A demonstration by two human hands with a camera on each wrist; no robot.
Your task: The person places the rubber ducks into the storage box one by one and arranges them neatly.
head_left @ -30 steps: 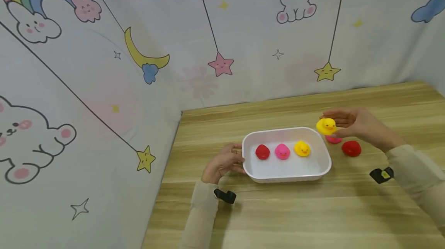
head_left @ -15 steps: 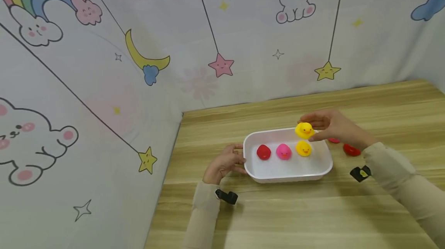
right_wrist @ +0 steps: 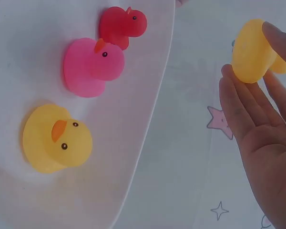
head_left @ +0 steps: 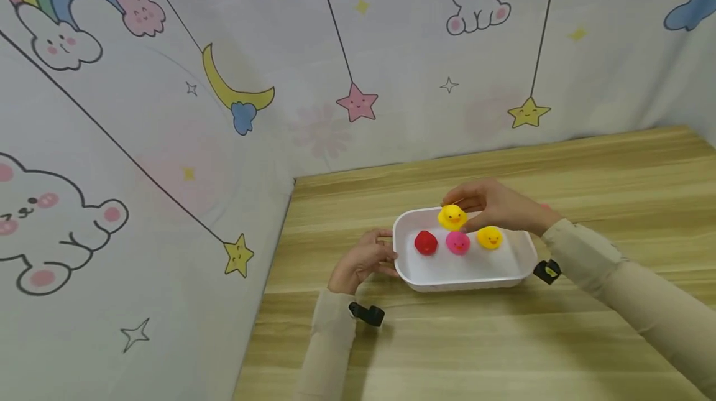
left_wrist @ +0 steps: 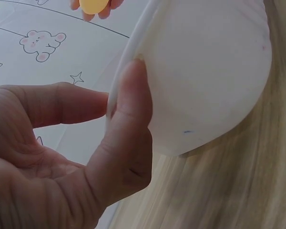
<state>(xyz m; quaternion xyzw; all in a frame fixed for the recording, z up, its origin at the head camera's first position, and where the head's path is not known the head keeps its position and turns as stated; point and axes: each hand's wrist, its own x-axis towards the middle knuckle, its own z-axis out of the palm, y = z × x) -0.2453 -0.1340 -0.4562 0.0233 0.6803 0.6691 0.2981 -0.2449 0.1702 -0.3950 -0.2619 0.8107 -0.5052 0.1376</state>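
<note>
My right hand (head_left: 495, 205) pinches a yellow rubber duck (head_left: 452, 217) between thumb and fingers, above the back part of a white plastic basin (head_left: 414, 271). Inside the basin a red rubber duck (head_left: 426, 243), a pink duck (head_left: 458, 243) and another yellow duck (head_left: 490, 238) stand in a row, left to right. In the right wrist view the held duck (right_wrist: 251, 51) is seen beyond the basin's rim. My left hand (head_left: 366, 260) is at the basin's left end. Its thumb and fingers (left_wrist: 133, 95) pinch the rim in the left wrist view.
The basin stands on a wood-grain table (head_left: 447, 345). Behind and to the left rises a white cloth (head_left: 403, 127) printed with stars and rabbits. A bit of pink (head_left: 545, 206) shows behind my right wrist. Each forearm wears a small black camera (head_left: 367, 314).
My right hand has carried the yellow duck leftward, from beyond the basin's right end to over its middle. The right forearm now covers most of the ducks on the table. My left hand stays put.
</note>
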